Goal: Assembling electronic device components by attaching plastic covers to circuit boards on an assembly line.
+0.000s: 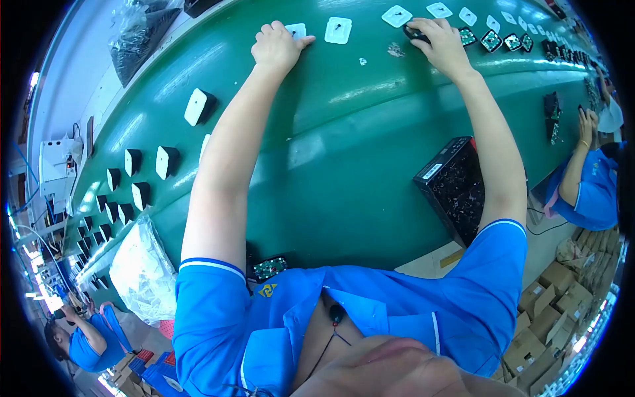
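Both bare arms are stretched across a long green table (344, 172) toward its far edge. The left hand (278, 47) is laid with curled fingers on a flat white square plastic cover (297, 30), which is partly hidden under the fingertips; whether it is gripped or only pressed cannot be told. Just right of it a second white square cover (338, 30) with a small dark mark in its middle lies free on the table.

The right hand (442, 45) is closed over a small black rounded part (415, 32) at the far side of the table, of which only the left end shows past the fingers. Beyond and to the right of that hand a row of further white square covers (397, 15) is seen, and after them a row of small green circuit boards in dark frames (491, 40) running off to the far right.

On the left part of the table, black box-shaped housings with white faces (198, 106) are set out in a line that leads away to the left. A clear plastic bag of white parts (142, 268) lies near the left elbow. By the right upper arm a black rectangular tray (453, 185) stands tilted at the near edge. At the right a seated person in a blue shirt (592, 185) is seen, and another at the lower left (89, 337).
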The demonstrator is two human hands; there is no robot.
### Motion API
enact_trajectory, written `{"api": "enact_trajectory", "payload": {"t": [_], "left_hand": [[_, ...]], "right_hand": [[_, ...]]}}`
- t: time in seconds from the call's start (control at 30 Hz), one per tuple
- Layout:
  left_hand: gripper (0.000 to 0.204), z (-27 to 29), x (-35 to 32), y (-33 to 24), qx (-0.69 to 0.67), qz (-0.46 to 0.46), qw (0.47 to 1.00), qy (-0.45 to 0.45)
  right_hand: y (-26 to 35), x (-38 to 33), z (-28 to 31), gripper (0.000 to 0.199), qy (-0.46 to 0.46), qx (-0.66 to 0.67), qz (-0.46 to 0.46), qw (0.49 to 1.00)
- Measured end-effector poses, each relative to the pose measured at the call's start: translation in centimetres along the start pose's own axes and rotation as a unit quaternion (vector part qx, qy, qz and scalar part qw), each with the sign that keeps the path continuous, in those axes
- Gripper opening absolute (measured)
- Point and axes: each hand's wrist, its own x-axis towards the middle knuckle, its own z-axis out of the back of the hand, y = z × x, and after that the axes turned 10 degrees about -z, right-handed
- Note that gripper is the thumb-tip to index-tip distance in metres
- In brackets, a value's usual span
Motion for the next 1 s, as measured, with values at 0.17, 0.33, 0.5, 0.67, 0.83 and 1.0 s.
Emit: {"api": "enact_trajectory", "payload": {"t": [0.17,0.33,0.5,0.67,0.83,1.0], "left_hand": [[0.05,-1.7,-0.8,1.2,0.035,-0.064,0.996,-0.044],[0.04,-0.4,-4.5,1.7,-0.039,-0.258,0.965,-0.034],[0.034,0.6,-7.4,2.4,-0.1,-0.28,0.953,-0.059],[0.034,0.5,-7.2,1.8,-0.065,-0.245,0.964,-0.075],[0.033,0.4,-7.7,3.0,-0.136,-0.234,0.959,-0.085],[0.039,1.9,-9.0,3.6,-0.245,-0.243,0.932,-0.109]], "right_hand": [[3.1,0.4,2.2,0.04,0.241,0.355,-0.151,0.891],[1.8,-1.1,0.9,0.046,0.163,0.211,-0.132,0.955],[5.0,-1.8,5.1,0.041,0.242,0.029,-0.173,0.954],[6.0,-3.6,3.0,0.04,0.16,0.088,-0.159,0.97],[12.1,-1.8,2.2,0.042,0.058,0.288,0.013,0.956],[16.2,0.5,0.7,0.043,0.063,0.233,0.085,0.967]]}}
